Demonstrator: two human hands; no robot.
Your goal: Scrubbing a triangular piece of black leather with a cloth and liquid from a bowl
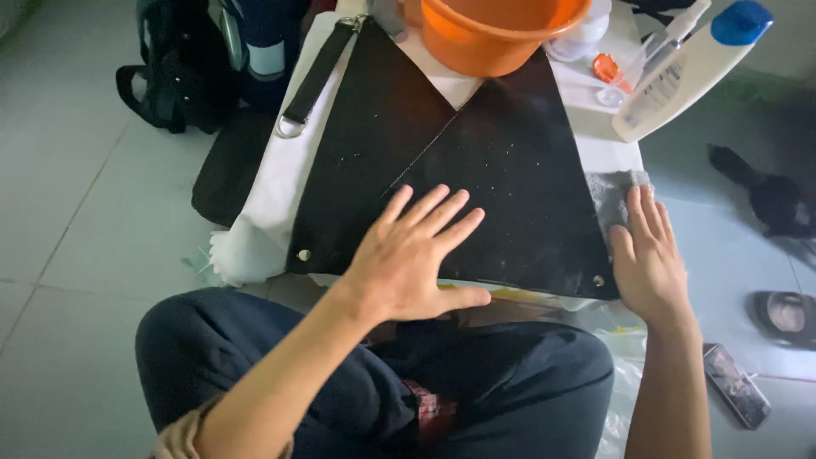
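Black backpack [174, 72]: on the tiled floor [59, 212] beyond the far left corner of the surface [608, 153], upright, well apart from the hands.

Dark flat pad [228, 166]: on the floor against the left edge of the surface, partly under the white cloth [263, 204].

White cloth: draped over the left edge of the surface, beneath the leather piece.

Black strap [316, 76]: runs from the far left corner toward the person, ending in a metal D-ring [290, 127] that lies on the white cloth.

Black leather piece [501, 170]: two triangular flaps, flat across the middle of the surface, a metal stud at each near corner, surface speckled with pale droplets.

Left hand [412, 259]: fingers spread wide, palm pressed flat on the leather near the near edge; nothing gripped.

Orange plastic bucket [493, 30]: at the far edge, standing on the point where the flaps meet.

Small orange-capped container [608, 70]: far right, just beside the white squeeze bottle [680, 76] with blue cap, which lies tilted over the far right corner.

Grey cloth [614, 200]: at the right edge, touching the leather's right side.

Right hand [648, 259]: fingers extended and together, flat on the grey cloth, pressing rather than pinching.

Dark sock-like item [769, 200], sandal [786, 316] and phone [736, 384]: on the floor to the right.
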